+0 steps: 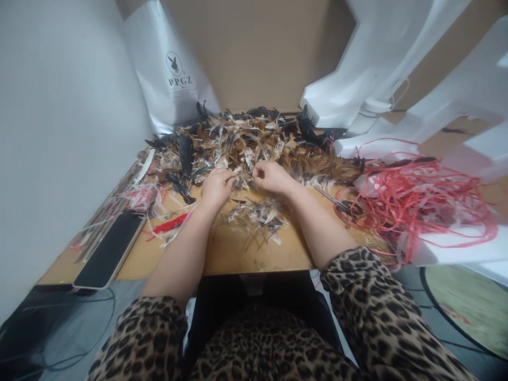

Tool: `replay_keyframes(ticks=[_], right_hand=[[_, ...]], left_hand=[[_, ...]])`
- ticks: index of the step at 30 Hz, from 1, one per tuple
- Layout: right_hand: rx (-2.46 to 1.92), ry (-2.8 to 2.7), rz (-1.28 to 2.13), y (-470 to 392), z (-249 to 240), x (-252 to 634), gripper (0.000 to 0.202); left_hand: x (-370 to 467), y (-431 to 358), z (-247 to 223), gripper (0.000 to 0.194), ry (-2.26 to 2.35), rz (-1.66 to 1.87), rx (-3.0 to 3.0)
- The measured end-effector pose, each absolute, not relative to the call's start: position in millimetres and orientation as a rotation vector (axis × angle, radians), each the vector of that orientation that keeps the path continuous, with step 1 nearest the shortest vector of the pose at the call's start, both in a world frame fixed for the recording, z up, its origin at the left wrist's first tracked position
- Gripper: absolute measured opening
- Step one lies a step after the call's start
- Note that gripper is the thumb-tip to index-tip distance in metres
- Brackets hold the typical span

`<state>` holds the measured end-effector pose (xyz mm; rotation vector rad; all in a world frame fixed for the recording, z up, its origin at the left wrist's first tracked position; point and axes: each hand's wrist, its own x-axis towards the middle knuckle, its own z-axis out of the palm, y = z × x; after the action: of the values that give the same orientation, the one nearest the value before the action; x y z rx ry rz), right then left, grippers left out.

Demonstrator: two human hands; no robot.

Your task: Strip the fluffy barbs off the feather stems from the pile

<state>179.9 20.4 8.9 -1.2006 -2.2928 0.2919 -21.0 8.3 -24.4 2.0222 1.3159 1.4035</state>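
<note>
Presently, the left hand (216, 188) and right hand (272, 177) are by the feather pile (238, 138), fingers pinched, on what I cannot tell.

Feather pile (238, 135): soft, ragged, mostly matt
Dark plumes (185, 152): sleek, slightly glossy
Ribbon tangle (428, 193): thin, shiny, plastic-looking strands
Tabletop (232, 251): smooth, wood-coloured, with a faint sheen
Phone (110, 250): smooth, glass-like dark face
Scissors (348, 205): metal-looking blades, dark handles
Printed bag (166, 63): glossy, silvery plastic film by its look
Back panel (262, 53): matt brown, cardboard-like
Sleeves (369, 296): soft, matt patterned cloth
</note>
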Motion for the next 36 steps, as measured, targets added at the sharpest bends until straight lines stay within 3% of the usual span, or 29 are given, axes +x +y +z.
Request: replay_keyframes(ticks=[7, 13, 22, 36], right_hand=[[-1.177, -2.102, 0.441, 23, 5, 178, 0.018], [-1.057, -1.697, 0.886, 22, 6, 166, 0.028], [-0.913, -1.424, 1.337, 9, 7, 146, 0.029], [-0.934, -1.258, 1.397, 9, 6, 142, 0.023]], left_hand=[[-18, 9, -24, 0.007, 1.304, 1.515, 1.6], [-12, 9, -17, 0.016, 1.138, 1.457, 1.177], [-6, -2, -13, 0.017, 0.987, 1.208, 1.269], [-10, -6, -13, 0.026, 0.869, 0.941, 1.054]])
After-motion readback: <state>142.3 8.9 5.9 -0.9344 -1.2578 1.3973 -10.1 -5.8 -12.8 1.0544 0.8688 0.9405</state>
